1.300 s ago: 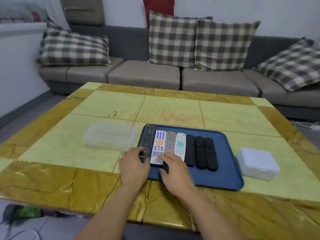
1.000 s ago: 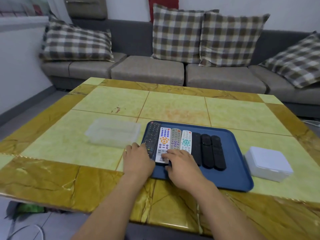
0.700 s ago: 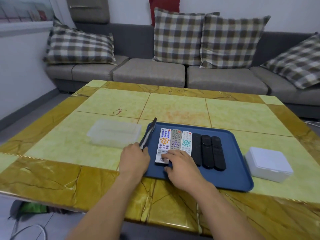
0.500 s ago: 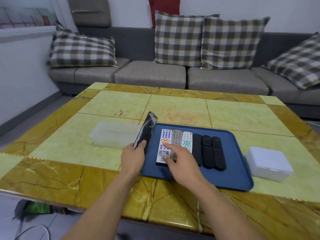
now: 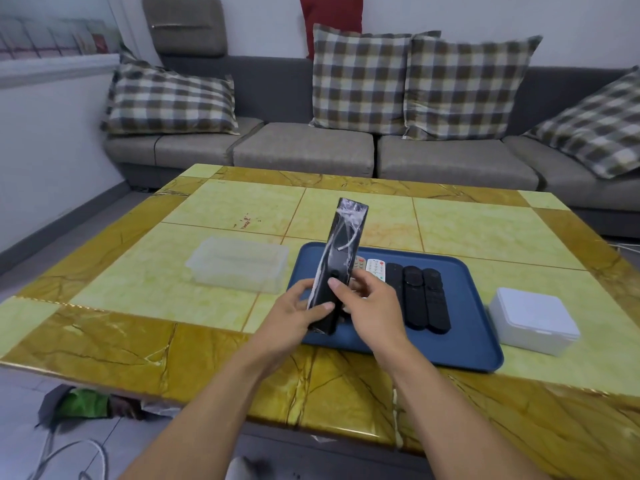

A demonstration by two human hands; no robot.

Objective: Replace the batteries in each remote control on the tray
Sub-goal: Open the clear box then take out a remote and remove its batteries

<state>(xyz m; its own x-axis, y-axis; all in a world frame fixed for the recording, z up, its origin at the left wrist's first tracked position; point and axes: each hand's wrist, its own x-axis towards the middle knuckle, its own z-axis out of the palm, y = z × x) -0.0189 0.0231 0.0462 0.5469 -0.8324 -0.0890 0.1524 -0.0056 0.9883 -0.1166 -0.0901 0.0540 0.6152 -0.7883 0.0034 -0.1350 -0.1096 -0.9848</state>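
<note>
Grey sofa [image 5: 311, 150] behind the table [image 5: 104, 341], loaded with checked cushions [image 5: 360, 77]. A red cushion [image 5: 330, 15] peeks above them.

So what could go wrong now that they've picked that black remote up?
The black remote is held upright over the blue tray by its lower end only, between the left hand and right hand; it might slip and knock the remotes lying below. Its loose plastic wrap could make the grip slippery or hinder opening the battery cover.
</note>
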